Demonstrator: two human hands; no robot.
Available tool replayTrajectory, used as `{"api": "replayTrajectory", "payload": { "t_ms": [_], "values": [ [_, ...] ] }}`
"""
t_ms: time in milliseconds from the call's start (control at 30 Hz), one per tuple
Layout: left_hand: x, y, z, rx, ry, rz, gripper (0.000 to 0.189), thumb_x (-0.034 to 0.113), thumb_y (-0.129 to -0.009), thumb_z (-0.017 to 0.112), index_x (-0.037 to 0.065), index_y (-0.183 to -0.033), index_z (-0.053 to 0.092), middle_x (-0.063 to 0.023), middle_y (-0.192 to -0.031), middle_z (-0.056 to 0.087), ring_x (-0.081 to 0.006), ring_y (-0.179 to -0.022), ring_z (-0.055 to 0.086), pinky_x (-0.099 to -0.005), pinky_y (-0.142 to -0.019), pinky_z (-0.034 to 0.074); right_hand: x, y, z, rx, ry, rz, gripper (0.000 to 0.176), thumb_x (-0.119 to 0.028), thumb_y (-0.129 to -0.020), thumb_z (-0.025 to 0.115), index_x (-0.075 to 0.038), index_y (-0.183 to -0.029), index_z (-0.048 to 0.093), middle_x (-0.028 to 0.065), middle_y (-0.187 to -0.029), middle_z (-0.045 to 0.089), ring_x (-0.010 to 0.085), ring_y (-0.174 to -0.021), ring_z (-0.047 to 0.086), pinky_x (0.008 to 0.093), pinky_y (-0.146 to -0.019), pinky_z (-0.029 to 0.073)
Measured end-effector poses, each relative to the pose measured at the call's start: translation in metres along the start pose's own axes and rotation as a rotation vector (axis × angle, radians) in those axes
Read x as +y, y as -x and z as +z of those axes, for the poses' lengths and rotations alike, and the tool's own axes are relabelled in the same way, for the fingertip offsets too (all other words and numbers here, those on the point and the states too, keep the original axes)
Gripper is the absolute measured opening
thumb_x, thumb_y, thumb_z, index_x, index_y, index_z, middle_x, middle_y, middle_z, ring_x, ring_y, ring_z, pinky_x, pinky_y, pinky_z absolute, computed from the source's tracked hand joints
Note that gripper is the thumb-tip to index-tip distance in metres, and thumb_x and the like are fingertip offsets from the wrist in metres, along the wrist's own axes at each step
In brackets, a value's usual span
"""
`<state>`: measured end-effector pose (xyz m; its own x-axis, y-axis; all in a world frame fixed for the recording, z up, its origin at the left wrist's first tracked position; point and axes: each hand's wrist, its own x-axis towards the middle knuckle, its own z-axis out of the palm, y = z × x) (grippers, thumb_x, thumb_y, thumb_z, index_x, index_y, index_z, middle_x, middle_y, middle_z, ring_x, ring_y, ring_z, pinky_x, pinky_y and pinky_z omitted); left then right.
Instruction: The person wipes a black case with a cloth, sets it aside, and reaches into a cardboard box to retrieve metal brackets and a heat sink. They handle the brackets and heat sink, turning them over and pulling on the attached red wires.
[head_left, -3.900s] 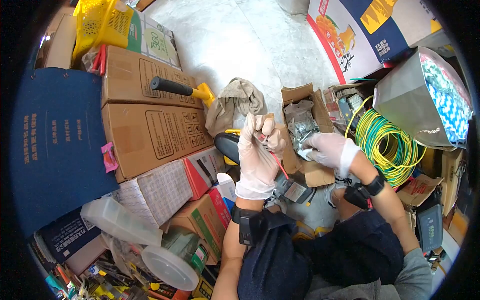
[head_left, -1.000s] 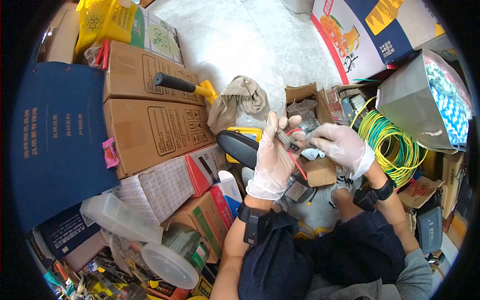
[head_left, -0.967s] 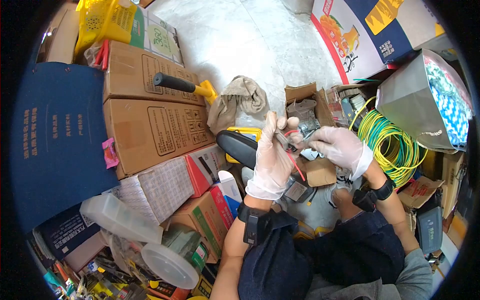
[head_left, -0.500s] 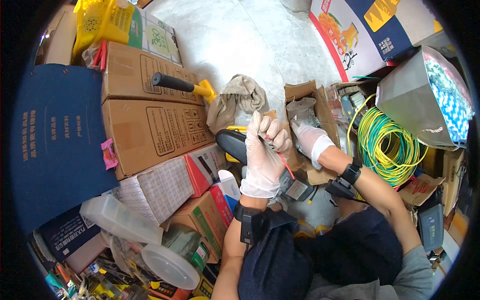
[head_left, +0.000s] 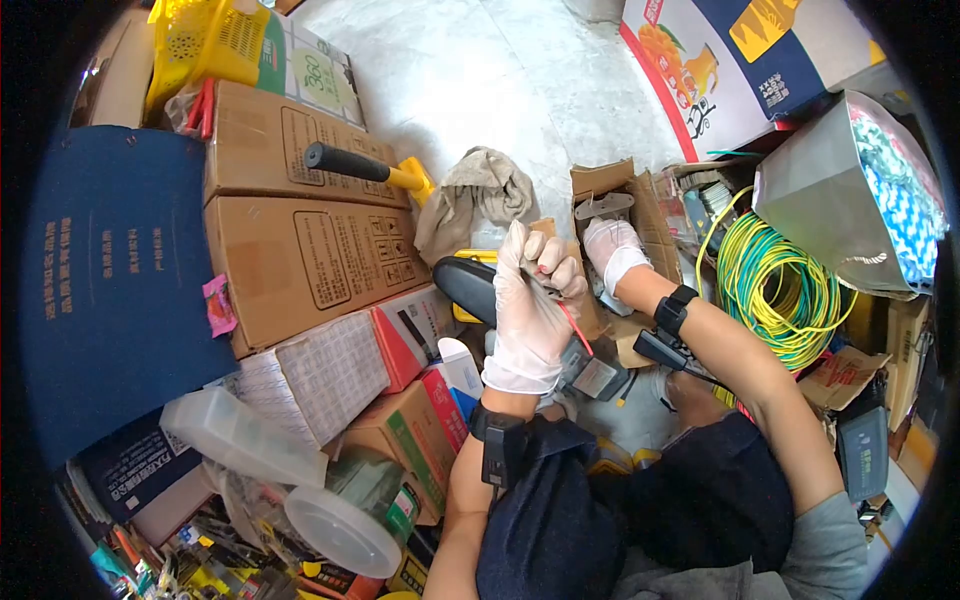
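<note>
My left hand (head_left: 535, 325), in a thin white glove, is closed with its fingers curled around a thin red wire (head_left: 572, 322). The wire trails down from the fist, and whatever else the fist covers is hidden. Deep inside an open cardboard box (head_left: 657, 228) is my gloved right hand (head_left: 612, 252); its fingertips are out of sight among the contents. Pale grey flat parts (head_left: 605, 206) show just beyond it. Beside my left wrist lies a black rounded object (head_left: 465, 288). A grey device with a label (head_left: 592, 376) sits below the hands.
A hammer with a black grip (head_left: 345, 162) rests against brown cartons (head_left: 300, 270) on the left. A grey rag (head_left: 487, 190) lies ahead on the floor. To the right are a coil of yellow-green wire (head_left: 765, 290) and a grey bag (head_left: 815, 190).
My right hand has moved slightly forward and deeper into the cardboard box, with its forearm following. My left hand stays nearly still, closed around the red wire.
</note>
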<state>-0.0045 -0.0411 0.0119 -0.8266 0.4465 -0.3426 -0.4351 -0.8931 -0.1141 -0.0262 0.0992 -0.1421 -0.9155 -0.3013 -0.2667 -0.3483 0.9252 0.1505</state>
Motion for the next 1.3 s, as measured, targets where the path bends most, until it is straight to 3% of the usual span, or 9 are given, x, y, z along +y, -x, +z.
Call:
{"api": "replayTrajectory", "payload": {
  "t_ms": [133, 200, 300, 533, 767, 900, 1100, 1233, 1300],
  "values": [
    [-0.001, 0.0, 0.0, 0.001, -0.01, 0.004, 0.041, 0.035, -0.1, 0.042, 0.016, -0.065, 0.034, 0.0051, -0.061, 0.025, -0.0069, -0.052, 0.025, -0.022, -0.05, 0.025, 0.004, 0.003, 0.007, 0.263, -0.186, 0.036, 0.009, -0.009, -0.08, 0.057, -0.011, -0.08, 0.065, 0.0084, -0.075, 0.065, 0.0218, -0.071, 0.068, 0.0318, -0.058, 0.052],
    [-0.002, 0.0, 0.0, 0.017, -0.016, 0.007, 0.041, 0.035, -0.1, 0.043, 0.016, -0.065, 0.034, 0.0051, -0.061, 0.026, -0.0067, -0.052, 0.025, -0.0219, -0.05, 0.025, 0.011, 0.003, 0.001, -0.007, -0.134, 0.0, 0.01, -0.009, -0.08, 0.056, -0.01, -0.082, 0.065, 0.0097, -0.078, 0.065, 0.0233, -0.074, 0.068, 0.0332, -0.059, 0.052],
    [-0.002, -0.001, -0.001, 0.026, -0.025, 0.009, 0.041, 0.035, -0.1, 0.043, 0.016, -0.065, 0.034, 0.0051, -0.061, 0.026, -0.0066, -0.052, 0.025, -0.022, -0.05, 0.025, 0.021, 0.009, -0.012, -0.104, -0.085, -0.094, 0.016, -0.012, -0.084, 0.053, -0.008, -0.092, 0.066, 0.0127, -0.09, 0.068, 0.0255, -0.08, 0.067, 0.0376, -0.063, 0.052],
    [0.001, -0.001, 0.001, 0.075, -0.017, 0.036, 0.041, 0.035, -0.099, 0.044, 0.016, -0.065, 0.034, 0.0055, -0.061, 0.026, -0.0066, -0.052, 0.025, -0.0219, -0.05, 0.025, 0.027, 0.019, -0.017, 0.067, -0.083, -0.007, 0.009, -0.009, -0.081, 0.056, -0.009, -0.085, 0.064, 0.0111, -0.082, 0.064, 0.024, -0.078, 0.067, 0.0346, -0.059, 0.052],
    [-0.003, -0.003, 0.003, 0.112, -0.047, 0.034, 0.039, 0.035, -0.099, 0.045, 0.016, -0.065, 0.035, 0.0057, -0.062, 0.025, -0.0065, -0.054, 0.025, -0.022, -0.051, 0.026, 0.027, 0.024, -0.018, -0.01, -0.172, -0.103, 0.013, -0.008, -0.08, 0.059, -0.008, -0.092, 0.063, 0.0116, -0.089, 0.064, 0.0256, -0.082, 0.067, 0.0354, -0.063, 0.053],
    [-0.005, -0.004, 0.002, 0.119, -0.052, 0.026, 0.039, 0.035, -0.099, 0.044, 0.016, -0.066, 0.035, 0.0057, -0.063, 0.026, -0.0064, -0.054, 0.025, -0.0222, -0.052, 0.027, 0.021, 0.019, -0.012, -0.215, -0.099, -0.149, 0.015, -0.008, -0.078, 0.059, -0.006, -0.092, 0.062, 0.0136, -0.092, 0.065, 0.0268, -0.087, 0.066, 0.0371, -0.07, 0.054],
    [-0.006, -0.003, 0.002, 0.148, -0.056, 0.024, 0.039, 0.035, -0.099, 0.044, 0.016, -0.067, 0.034, 0.0052, -0.063, 0.025, -0.0072, -0.055, 0.026, -0.0228, -0.052, 0.027, 0.024, 0.023, -0.01, -0.094, -0.117, -0.173, 0.013, -0.009, -0.078, 0.06, -0.007, -0.089, 0.067, 0.012, -0.086, 0.068, 0.0261, -0.081, 0.068, 0.0355, -0.063, 0.053],
    [-0.002, -0.003, -0.002, 0.117, -0.072, 0.025, 0.039, 0.035, -0.099, 0.043, 0.015, -0.067, 0.034, 0.005, -0.064, 0.025, -0.0079, -0.057, 0.026, -0.0234, -0.054, 0.028, 0.027, 0.028, -0.028, -0.143, -0.131, -0.186, 0.012, -0.008, -0.078, 0.059, -0.006, -0.087, 0.065, 0.0127, -0.085, 0.068, 0.0274, -0.081, 0.068, 0.0355, -0.063, 0.053],
    [-0.001, -0.003, -0.004, 0.173, -0.066, 0.049, 0.037, 0.036, -0.099, 0.045, 0.015, -0.069, 0.035, 0.0044, -0.066, 0.027, -0.0089, -0.059, 0.028, -0.0242, -0.056, 0.031, 0.028, 0.033, -0.037, -0.04, -0.302, -0.135, 0.009, -0.008, -0.077, 0.058, -0.006, -0.085, 0.063, 0.014, -0.087, 0.067, 0.0287, -0.081, 0.068, 0.0371, -0.066, 0.053]
  ]
}}
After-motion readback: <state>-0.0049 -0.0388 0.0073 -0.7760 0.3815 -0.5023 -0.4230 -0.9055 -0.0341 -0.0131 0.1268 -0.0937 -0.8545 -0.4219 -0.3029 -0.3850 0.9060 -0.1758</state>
